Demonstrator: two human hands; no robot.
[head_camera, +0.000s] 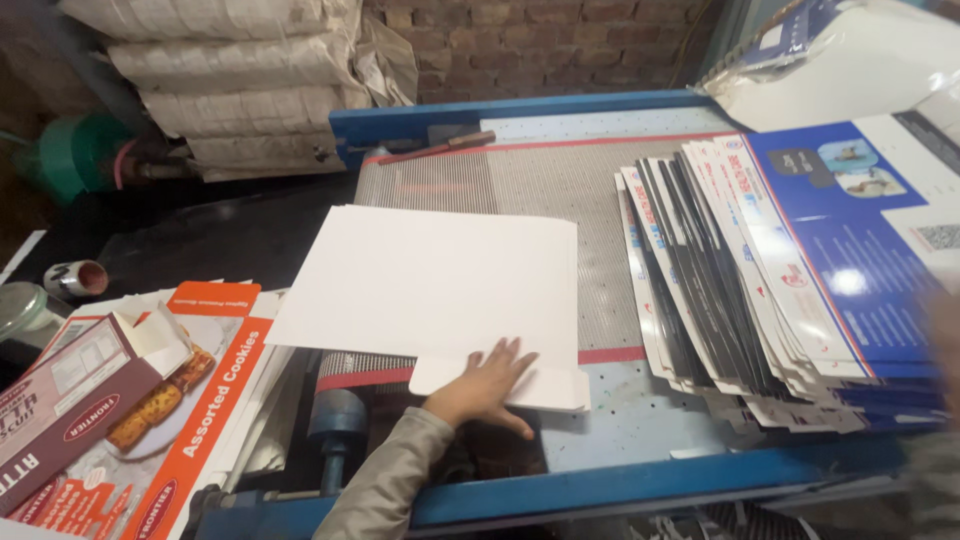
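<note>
Head view: left hand (485, 385) lying flat, fingers spread, pressing near edge of white card sheet (440, 290). Sheet blank, matte, die-cut with rounded tab, lying skewed across grey mesh belt (560, 180) of blue machine (600, 485). Fanned stack of blue printed carton blanks (790, 280) sitting right. Right hand showing only as blur at right edge, grip impossible to tell.

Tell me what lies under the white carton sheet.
The white carton sheet rests on the grey mesh belt; the left hand presses its front flap. The belt beneath the sheet is covered.
</note>
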